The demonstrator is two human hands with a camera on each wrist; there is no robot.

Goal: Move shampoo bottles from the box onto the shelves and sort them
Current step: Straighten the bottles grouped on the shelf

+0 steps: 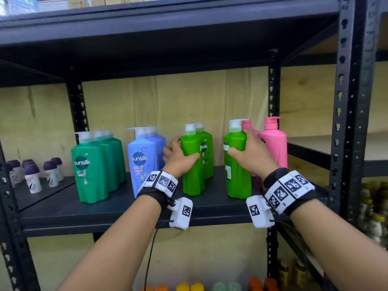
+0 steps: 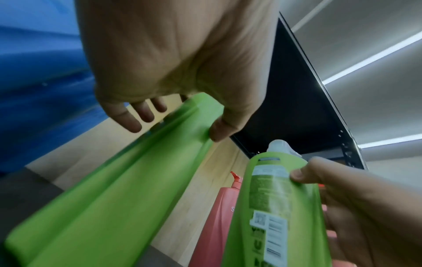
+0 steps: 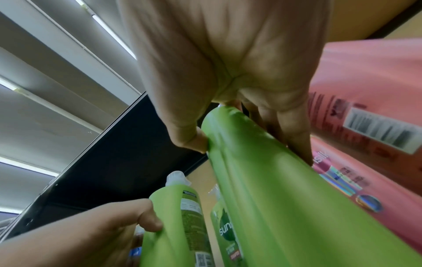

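On the shelf (image 1: 117,208), head view: left hand (image 1: 178,157) grips one lime bottle (image 1: 192,164), right hand (image 1: 251,154) grips another (image 1: 236,162), both upright. Left wrist: fingers (image 2: 128,117) curl round it, thumb opposite. Right wrist: same clamp; best slide it left to the lime group, label front, clear of the pink bottles (image 3: 365,126).

Lime green is shown by the two front bottles (image 1: 192,164) (image 1: 237,162), dark green by the left group (image 1: 94,164), blue by the next bottle (image 1: 144,160), pink by the right bottles (image 1: 274,141); black-and-white square patterns are borne by the wristbands (image 1: 162,181), and the shelf (image 1: 105,208) is black
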